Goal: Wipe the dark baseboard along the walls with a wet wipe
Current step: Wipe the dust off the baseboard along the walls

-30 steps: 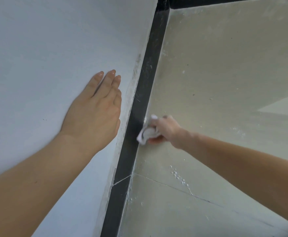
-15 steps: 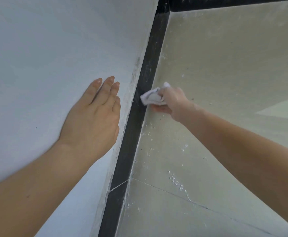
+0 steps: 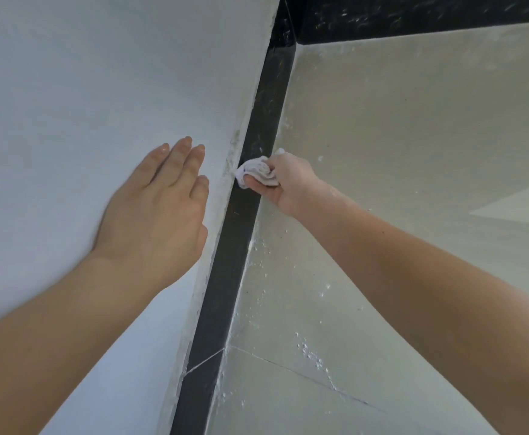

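A dark baseboard (image 3: pixel 225 277) runs from the bottom centre up to a room corner, where a second dark strip (image 3: pixel 414 14) continues to the right along the far wall. My right hand (image 3: pixel 288 183) grips a crumpled white wet wipe (image 3: pixel 255 171) and holds it against the baseboard's upper edge, about halfway up the strip. My left hand (image 3: pixel 156 211) lies flat on the pale wall (image 3: pixel 84 105), fingers straight, just left of the baseboard. The baseboard beyond the wipe looks dusty with pale smears.
The beige tiled floor (image 3: pixel 398 136) fills the right side, with white specks of dust near the baseboard and a dark grout line (image 3: pixel 304 375) crossing it. A thin white joint (image 3: pixel 205 361) cuts across the baseboard low down.
My right hand slid the wipe up the baseboard toward the corner, then shifted it onto the strip's upper edge by the wall. My left hand stayed flat on the wall.
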{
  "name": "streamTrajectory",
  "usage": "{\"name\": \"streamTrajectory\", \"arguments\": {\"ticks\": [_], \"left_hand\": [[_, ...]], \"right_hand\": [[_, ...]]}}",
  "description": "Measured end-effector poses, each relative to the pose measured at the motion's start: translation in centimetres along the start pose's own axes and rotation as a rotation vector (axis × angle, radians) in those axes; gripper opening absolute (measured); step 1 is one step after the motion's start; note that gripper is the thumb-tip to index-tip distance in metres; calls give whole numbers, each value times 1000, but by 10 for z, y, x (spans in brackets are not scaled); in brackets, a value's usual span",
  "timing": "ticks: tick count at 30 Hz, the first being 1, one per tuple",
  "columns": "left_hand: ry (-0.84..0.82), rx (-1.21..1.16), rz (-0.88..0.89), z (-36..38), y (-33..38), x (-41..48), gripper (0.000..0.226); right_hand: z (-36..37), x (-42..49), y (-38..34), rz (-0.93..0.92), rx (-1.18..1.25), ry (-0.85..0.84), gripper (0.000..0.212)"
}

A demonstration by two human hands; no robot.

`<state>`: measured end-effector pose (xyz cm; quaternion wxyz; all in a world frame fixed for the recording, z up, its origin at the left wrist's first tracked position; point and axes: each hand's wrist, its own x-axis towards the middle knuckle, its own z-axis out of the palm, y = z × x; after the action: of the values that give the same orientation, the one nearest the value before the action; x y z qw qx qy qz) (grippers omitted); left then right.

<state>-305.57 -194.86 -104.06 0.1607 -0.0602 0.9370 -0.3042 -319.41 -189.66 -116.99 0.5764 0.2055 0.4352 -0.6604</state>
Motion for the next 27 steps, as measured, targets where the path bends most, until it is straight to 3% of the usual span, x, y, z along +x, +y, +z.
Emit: {"name": "streamTrajectory", "arguments": {"ticks": [2,4,8,10,15,17,23,27], "left_hand": [[8,48,-3,-5,-7,8,53],[26,70,-9,-11,-15,15,53],[61,104,-32,-17,-22,28,53],[60,106,-35,-17,-21,30,53],[58,108,-10,-14,-22,29,52],[61,107,-17,-13,-21,29,52],[86,80,-17,-12,-22,29,57],[61,98,-4,-14,-21,28,60]], "right_hand": [[-8,1,-4,-45,42,62,6],[-17,-9,6,-56,-101,78,12],[-22,-38,49,170,-373,-206,16],[-14,-41,57,188,-374,-270,14],[7,-21,13,16,-511,-100,26],[12,-10,-9,-8,-516,-27,22],[-3,7,-43,-127,-111,56,15],[-37,18,-17,-134,-388,270,10]]}}
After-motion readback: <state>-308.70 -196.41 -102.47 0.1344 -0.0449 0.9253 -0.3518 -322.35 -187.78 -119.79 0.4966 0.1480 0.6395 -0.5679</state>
